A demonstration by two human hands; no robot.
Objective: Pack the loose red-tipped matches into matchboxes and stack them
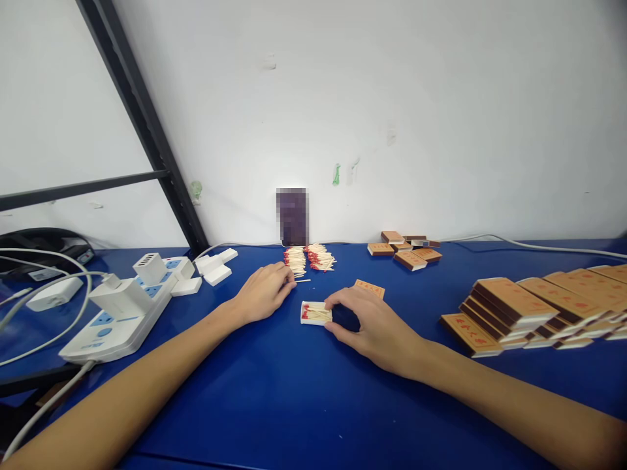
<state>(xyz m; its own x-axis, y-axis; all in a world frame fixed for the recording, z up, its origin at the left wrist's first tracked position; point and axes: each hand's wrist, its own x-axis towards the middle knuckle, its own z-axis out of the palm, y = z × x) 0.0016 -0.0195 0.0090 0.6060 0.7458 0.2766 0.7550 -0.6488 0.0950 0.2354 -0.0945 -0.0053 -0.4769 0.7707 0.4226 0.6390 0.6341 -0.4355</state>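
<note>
Two hands are laid out on the blue table (274, 391). The open tray (316, 313), part filled with red-tipped matches, is lying flat near the middle of the table, and its right end is pinched between thumb and fingertips of the right hand (377, 326). Just behind that hand an orange sleeve (369, 288) is seen lying flat, apart from the tray. The left hand (264, 292) is stretched to the near edge of the loose matches (295, 261), fingers curled down onto the sticks; whether any are actually gripped cannot be told. A stray match (302, 281) is lying by those fingertips, and a second heap (321, 256) is fanned just beside the first.

The tray is judged featherlight, made of thin card and easily crushed or tipped, so it is best held level by its short ends. The matches are judged light and brittle, best pinched mid-stick in a small bundle. Off to the right, stacked matchboxes (539, 303) are fanned out; a power strip (122, 307) is parked at the left.
</note>
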